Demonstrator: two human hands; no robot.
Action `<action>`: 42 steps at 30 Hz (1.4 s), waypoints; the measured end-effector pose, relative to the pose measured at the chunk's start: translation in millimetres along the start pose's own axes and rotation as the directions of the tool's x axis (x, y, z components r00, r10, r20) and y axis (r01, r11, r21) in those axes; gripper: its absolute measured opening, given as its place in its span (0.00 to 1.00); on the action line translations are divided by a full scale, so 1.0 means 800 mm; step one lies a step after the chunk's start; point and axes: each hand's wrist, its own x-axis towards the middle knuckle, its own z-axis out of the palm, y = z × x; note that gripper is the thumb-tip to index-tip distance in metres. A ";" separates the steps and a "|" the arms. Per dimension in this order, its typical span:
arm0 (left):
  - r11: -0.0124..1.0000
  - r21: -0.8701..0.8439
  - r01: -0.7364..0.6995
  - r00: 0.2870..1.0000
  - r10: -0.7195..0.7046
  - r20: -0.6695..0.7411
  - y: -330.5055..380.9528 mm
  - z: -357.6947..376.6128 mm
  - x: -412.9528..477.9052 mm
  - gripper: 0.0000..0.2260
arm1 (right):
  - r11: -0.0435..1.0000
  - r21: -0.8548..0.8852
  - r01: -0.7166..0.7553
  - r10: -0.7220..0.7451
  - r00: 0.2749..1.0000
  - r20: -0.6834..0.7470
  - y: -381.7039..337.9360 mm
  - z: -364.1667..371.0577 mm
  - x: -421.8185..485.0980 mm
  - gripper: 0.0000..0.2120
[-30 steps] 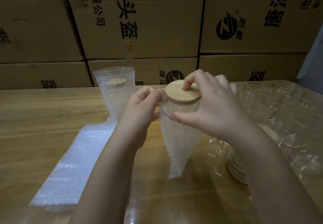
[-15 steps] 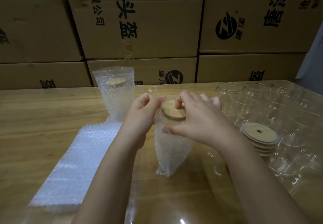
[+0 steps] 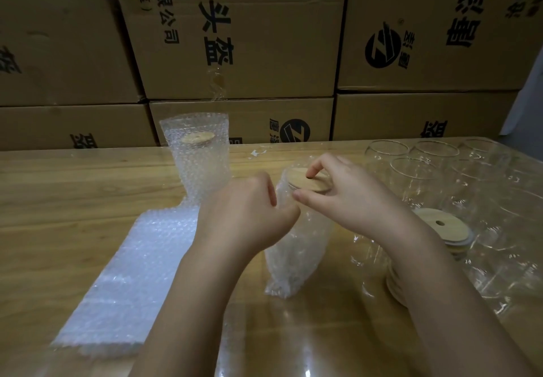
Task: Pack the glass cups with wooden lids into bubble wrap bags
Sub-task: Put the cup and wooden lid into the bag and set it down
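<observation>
Bags of clear bubble wrap (image 3: 132, 273) lie flat in a pile at the left of the wooden counter (image 3: 58, 200), with one wrapped cup (image 3: 199, 156) upright behind them. The left hand (image 3: 246, 218), fingers curled, pinches the mouth of the clear bubble wrap bag (image 3: 296, 256) standing at the centre. The right hand (image 3: 352, 200) grips the round wooden lid (image 3: 305, 181) of the glass cup inside it, fingertips on its rim. I judge the glass slippery and fragile, the bag soft, so the lid's edge seems the safer hold. The cup body is hidden by wrap; the forearm covers part of the spare wooden lids (image 3: 440, 226) beside the empty glass cups (image 3: 411, 170) at right.
</observation>
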 end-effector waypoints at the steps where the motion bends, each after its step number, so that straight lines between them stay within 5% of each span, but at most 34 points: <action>1: 0.999 0.054 0.002 0.999 -0.004 0.033 0.002 -0.001 -0.002 0.13 | 1.000 -0.005 0.007 -0.007 1.000 -0.009 -0.001 0.001 0.000 0.19; 5: 0.997 -0.074 0.034 0.993 -0.025 0.116 0.000 -0.008 -0.002 0.14 | 1.000 0.014 -0.002 0.002 1.000 -0.026 -0.002 0.001 -0.002 0.25; 13: 0.953 -0.294 0.070 0.997 -0.058 0.051 -0.009 -0.019 0.002 0.10 | 0.995 0.099 -0.011 0.018 0.997 -0.074 -0.005 -0.011 -0.003 0.40; 19: 0.874 -0.472 0.114 0.989 -0.144 -0.028 -0.029 -0.032 0.006 0.09 | 0.987 0.159 0.030 0.006 0.974 -0.226 -0.012 -0.027 -0.012 0.39; 25: 0.786 -0.603 0.136 0.976 -0.212 -0.057 -0.041 -0.033 0.009 0.09 | 0.996 0.069 0.049 -0.034 0.980 -0.198 -0.020 -0.046 -0.025 0.44; 28: 0.790 -0.596 0.140 0.975 -0.214 -0.055 -0.042 -0.030 0.011 0.08 | 0.997 0.060 0.039 -0.028 0.984 -0.179 -0.023 -0.048 -0.027 0.40; 30: 0.818 -0.564 0.110 0.975 -0.199 -0.098 -0.042 -0.029 0.011 0.06 | 1.000 -0.009 0.022 -0.024 0.987 -0.162 -0.025 -0.046 -0.027 0.28; 33: 0.890 -0.446 -0.098 0.972 -0.012 -0.236 -0.039 -0.037 0.004 0.03 | 0.993 -0.111 0.041 -0.057 0.987 -0.153 -0.025 -0.041 -0.022 0.19; 37: 0.848 -0.437 -0.300 0.952 0.296 -0.078 -0.027 -0.055 -0.012 0.13 | 0.956 -0.275 0.100 -0.148 0.976 -0.159 -0.021 -0.027 -0.014 0.09; 42: 0.928 -0.178 -0.326 0.943 0.333 0.009 -0.026 -0.051 -0.014 0.19 | 0.914 -0.277 0.298 -0.380 0.869 -0.318 -0.030 -0.017 -0.011 0.05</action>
